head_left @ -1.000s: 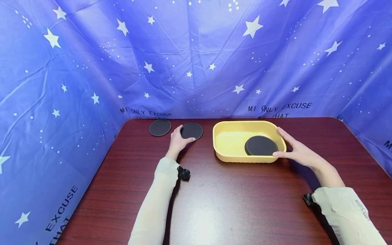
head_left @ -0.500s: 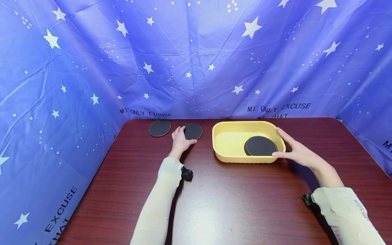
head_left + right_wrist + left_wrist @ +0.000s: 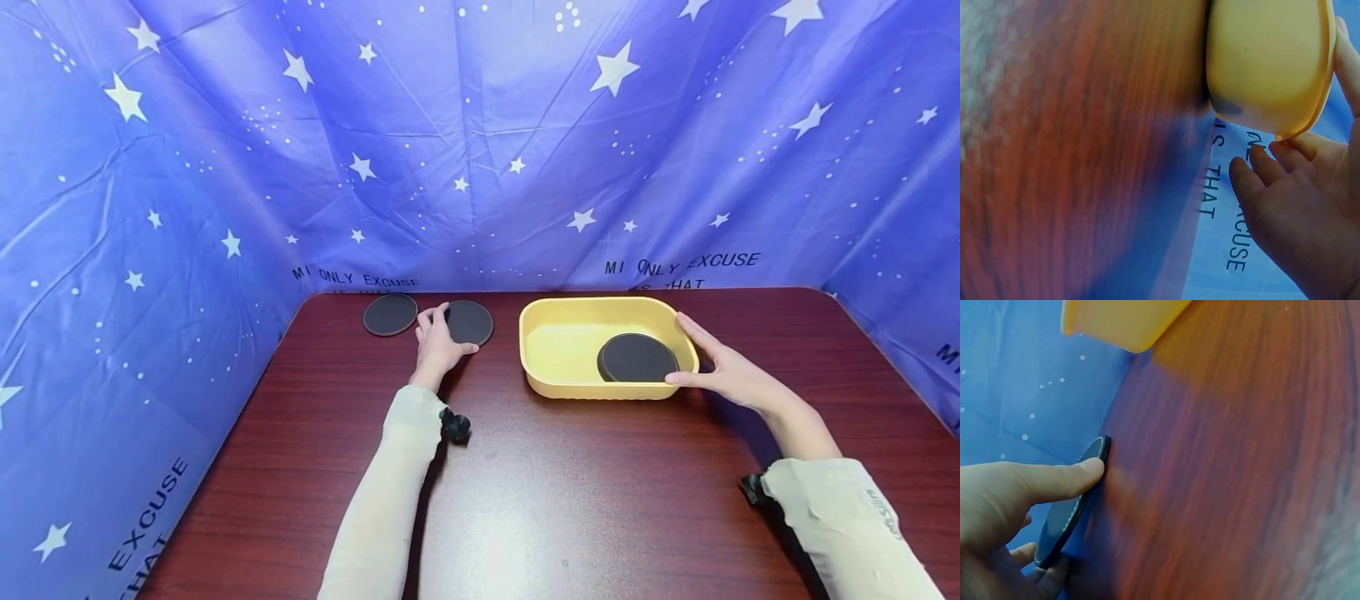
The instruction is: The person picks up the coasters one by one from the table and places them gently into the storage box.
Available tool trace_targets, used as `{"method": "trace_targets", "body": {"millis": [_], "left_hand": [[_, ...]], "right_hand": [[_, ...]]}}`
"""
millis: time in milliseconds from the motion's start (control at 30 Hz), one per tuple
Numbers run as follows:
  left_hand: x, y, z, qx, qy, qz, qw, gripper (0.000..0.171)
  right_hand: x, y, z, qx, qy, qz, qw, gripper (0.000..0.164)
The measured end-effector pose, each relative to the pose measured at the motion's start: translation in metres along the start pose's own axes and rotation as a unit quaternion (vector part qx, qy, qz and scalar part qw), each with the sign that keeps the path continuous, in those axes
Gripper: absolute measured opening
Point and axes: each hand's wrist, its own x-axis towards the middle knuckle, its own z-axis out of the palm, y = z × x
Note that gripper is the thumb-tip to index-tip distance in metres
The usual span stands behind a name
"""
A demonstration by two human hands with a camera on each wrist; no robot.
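Observation:
My left hand [image 3: 437, 343] pinches a round black coaster [image 3: 470, 323] by its edge, at the back of the table. In the left wrist view the coaster [image 3: 1062, 517] shows a stitched rim; the thumb lies on its near side and the other fingers curl at its lower edge. A second black coaster [image 3: 390, 315] lies flat to the left. My right hand [image 3: 731, 373] holds the right end of a yellow box [image 3: 570, 388], thumb at the near rim and fingers at the far side. Inside the box, on the right, rests a thick black round coaster [image 3: 638, 358].
The dark red wooden table [image 3: 570, 492] reaches back to a blue curtain [image 3: 480, 150] with white stars, which hangs on the left, back and right. Black straps with small devices sit at both wrists.
My left hand has shifted right and then slightly back left, its fingers moving along the coaster's edge. The right hand, the box and the coaster inside stay in place.

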Motion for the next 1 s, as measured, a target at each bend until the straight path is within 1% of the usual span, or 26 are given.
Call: {"method": "trace_targets", "body": {"millis": [100,167,433,500,600,700,767,833,867,1000], "left_hand": [[0.001,-0.002,-0.004,-0.001,-0.007,-0.005,1.0000,0.098],[0.001,-0.003,-0.007,-0.010,-0.008,-0.006,0.9999,0.096],[0.002,-0.008,-0.017,-0.033,0.005,-0.010,0.9994,0.081],[0.001,-0.008,-0.018,-0.049,0.007,-0.012,0.9987,0.080],[0.000,-0.008,-0.020,-0.089,0.009,-0.016,0.9958,0.078],[-0.001,-0.008,-0.020,-0.155,0.003,-0.024,0.9876,0.077],[-0.001,-0.007,-0.021,-0.198,-0.003,-0.030,0.9797,0.076],[0.000,-0.008,-0.021,-0.241,-0.011,-0.037,0.9699,0.075],[0.000,-0.007,-0.021,-0.257,-0.014,-0.041,0.9656,0.074],[0.001,-0.007,-0.022,-0.298,-0.019,-0.048,0.9532,0.072]], "right_hand": [[0.000,0.000,0.000,0.001,0.002,-0.001,1.000,0.099],[0.000,0.000,0.000,0.001,0.002,-0.002,1.000,0.099],[-0.001,0.000,0.001,-0.006,0.005,-0.009,1.000,0.099],[-0.001,0.000,0.001,-0.007,0.006,-0.010,1.000,0.099],[0.000,0.001,0.001,-0.008,0.006,-0.009,1.000,0.099],[0.000,0.001,0.001,-0.007,0.006,-0.005,1.000,0.099],[0.000,0.001,0.001,-0.006,0.005,-0.004,1.000,0.099],[0.000,0.001,0.001,-0.006,0.006,-0.006,1.000,0.099],[0.000,0.001,0.001,-0.006,0.006,-0.007,1.000,0.099],[0.000,0.001,0.000,-0.008,0.006,-0.009,1.000,0.099]]}}
